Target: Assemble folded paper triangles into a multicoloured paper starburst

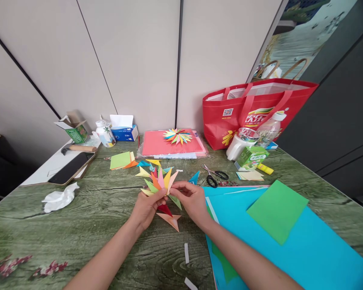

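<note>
Two paper strips [186, 253] lie nearest me. Beyond them, my left hand [149, 205] and right hand [193, 200] both pinch one folded-paper fan [167, 178] between them, neither hand nearer, its upper points spreading away from me. One pair of scissors [212, 181], one green square [278, 211] and one paper star [177, 141] lie farther off.

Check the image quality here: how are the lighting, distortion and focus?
Head view: light is soft and fairly even, with a small shadow beside the white tissue; head view: seams of the pale wall panels splay, likely wide-angle distortion; head view: left hand, right hand and colourful folded paper look reasonably sharp.
</note>
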### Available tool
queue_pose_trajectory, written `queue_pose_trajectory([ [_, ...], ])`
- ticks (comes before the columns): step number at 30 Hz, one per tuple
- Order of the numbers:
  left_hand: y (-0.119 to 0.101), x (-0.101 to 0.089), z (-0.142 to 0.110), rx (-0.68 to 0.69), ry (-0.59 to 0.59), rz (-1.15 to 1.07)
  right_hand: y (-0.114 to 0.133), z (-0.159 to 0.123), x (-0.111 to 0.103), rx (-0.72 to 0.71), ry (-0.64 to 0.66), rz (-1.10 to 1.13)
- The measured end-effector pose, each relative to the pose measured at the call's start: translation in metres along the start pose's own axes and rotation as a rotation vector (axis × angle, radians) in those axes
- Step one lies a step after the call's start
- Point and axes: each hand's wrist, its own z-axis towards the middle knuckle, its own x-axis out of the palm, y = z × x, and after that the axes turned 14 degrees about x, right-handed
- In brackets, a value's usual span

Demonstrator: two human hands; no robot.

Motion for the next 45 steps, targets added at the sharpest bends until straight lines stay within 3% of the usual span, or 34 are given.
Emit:
queue_pose_trajectory([
  [13,0.0016,-0.0002,0.0002,-0.020,-0.006,0.011,-0.0022,0.0019,-0.0005,0.046,0.000,0.041],
  [21,0.0019,-0.0004,0.0008,-0.036,0.004,0.003,-0.0015,0.0027,-0.0008,0.125,0.086,0.176],
  [34,0.0043,-0.0014,0.0013,-0.054,-0.007,-0.005,-0.0050,0.0041,-0.0002,0.112,0.061,0.145],
  [45,0.0047,-0.0011,0.0003,-0.052,-0.037,-0.050,-0.0059,0.0019,0.0031,0.218,0.043,0.242],
])
